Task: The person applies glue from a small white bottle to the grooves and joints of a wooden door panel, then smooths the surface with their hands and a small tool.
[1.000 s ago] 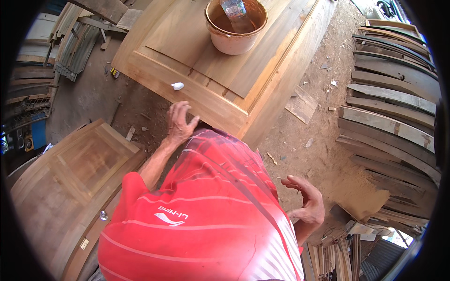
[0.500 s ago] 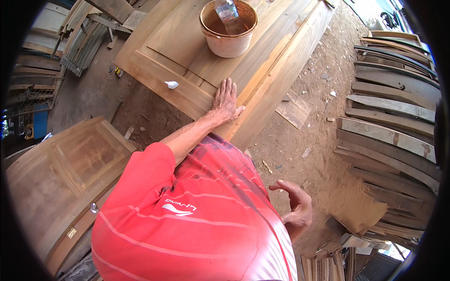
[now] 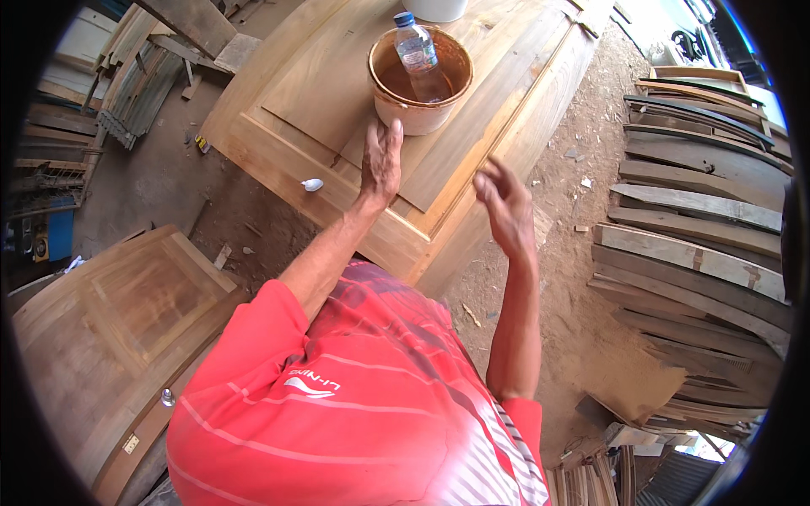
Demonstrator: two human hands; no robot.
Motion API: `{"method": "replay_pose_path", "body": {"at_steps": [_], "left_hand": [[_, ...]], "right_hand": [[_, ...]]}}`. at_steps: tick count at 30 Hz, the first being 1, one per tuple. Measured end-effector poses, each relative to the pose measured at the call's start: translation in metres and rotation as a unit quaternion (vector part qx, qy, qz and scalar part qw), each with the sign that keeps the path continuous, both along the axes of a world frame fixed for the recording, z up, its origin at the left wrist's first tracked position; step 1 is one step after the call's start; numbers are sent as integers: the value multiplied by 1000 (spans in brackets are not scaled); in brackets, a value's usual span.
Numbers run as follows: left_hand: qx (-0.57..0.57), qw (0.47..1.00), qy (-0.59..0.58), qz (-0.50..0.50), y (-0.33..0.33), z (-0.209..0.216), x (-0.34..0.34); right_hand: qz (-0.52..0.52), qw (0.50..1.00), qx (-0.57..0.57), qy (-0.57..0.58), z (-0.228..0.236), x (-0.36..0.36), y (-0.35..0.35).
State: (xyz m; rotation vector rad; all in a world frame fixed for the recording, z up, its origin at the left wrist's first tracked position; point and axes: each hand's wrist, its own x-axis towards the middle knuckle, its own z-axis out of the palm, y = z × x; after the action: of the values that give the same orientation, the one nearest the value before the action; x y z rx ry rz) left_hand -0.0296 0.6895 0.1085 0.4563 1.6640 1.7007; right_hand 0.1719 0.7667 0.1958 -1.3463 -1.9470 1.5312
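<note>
A white bucket (image 3: 413,119), stained brown around its rim, stands on a wooden door panel (image 3: 295,142) in front of me. Inside it leans a clear plastic bottle (image 3: 419,55) with a blue cap, above a brown inner wall. My left hand (image 3: 381,160) is at the bucket's near left side, fingers stretched out, at or very close to its wall. My right hand (image 3: 506,202) hovers over the door's right edge, fingers partly bent and apart, holding nothing. A small white plastic piece, spoon-like (image 3: 313,185), lies on the door left of my left hand.
A second white container (image 3: 435,8) sits behind the bucket. Another wooden door (image 3: 126,295) lies at the lower left. Curved boards (image 3: 700,219) are stacked along the right. Scraps and sawdust cover the dirt floor (image 3: 574,278); more timber (image 3: 152,76) leans at the far left.
My left hand has lifted off the door and moved up to the bucket. My right hand has risen from beside my body to over the door. The view has shifted, showing the second container.
</note>
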Motion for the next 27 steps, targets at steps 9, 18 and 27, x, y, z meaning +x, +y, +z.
{"method": "replay_pose_path", "body": {"at_steps": [9,18,27], "left_hand": [[-71,989,126,-42,50,6,-125],[-30,997,66,11,-4,1,-225],[-190,914,354,62,-104,-69,-236]], "right_hand": [[-11,997,5,75,-39,-148,67],[64,915,396,-50,-14,-251,39],[511,788,322,-118,-76,-365,95]]}}
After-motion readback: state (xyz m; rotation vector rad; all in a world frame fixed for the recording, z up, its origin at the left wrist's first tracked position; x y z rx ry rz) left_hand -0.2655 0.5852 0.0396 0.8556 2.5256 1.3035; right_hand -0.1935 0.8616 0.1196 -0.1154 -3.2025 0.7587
